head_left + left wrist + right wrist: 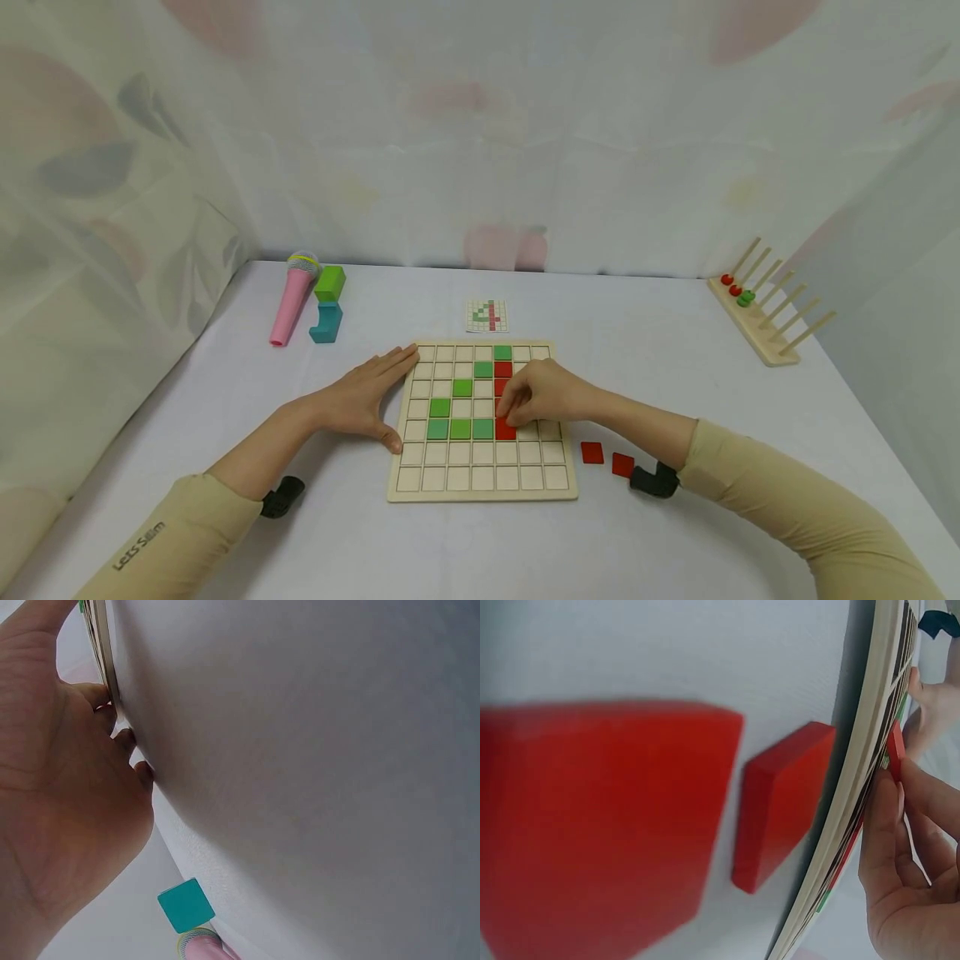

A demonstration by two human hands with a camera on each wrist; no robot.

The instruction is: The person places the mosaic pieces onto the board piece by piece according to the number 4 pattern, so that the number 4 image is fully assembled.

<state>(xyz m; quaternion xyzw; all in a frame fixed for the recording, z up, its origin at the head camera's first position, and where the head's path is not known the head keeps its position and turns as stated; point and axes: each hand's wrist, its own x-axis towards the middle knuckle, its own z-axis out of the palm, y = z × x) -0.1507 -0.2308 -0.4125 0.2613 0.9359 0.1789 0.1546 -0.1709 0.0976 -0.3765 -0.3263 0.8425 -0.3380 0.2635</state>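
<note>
My right hand (547, 392) pinches a red square tile (896, 748) between thumb and fingertips. That tile stands tilted at the surface of the wooden grid board (483, 492), at the lower end of a column of red tiles (503, 369), partly hidden by my fingers. Green tiles (439, 407) form a diagonal and a row left of that column. My left hand (356, 400) lies spread along the board's left edge, thumb and fingertips touching it; in the left wrist view its fingertips (105, 716) are against the board's side.
Two loose red tiles (592, 453) lie right of the board. A small pattern card (487, 316) is behind it. At the back left are a pink toy microphone (292, 304), a green block (330, 284) and a teal block (326, 323). A wooden peg rack (753, 321) stands far right.
</note>
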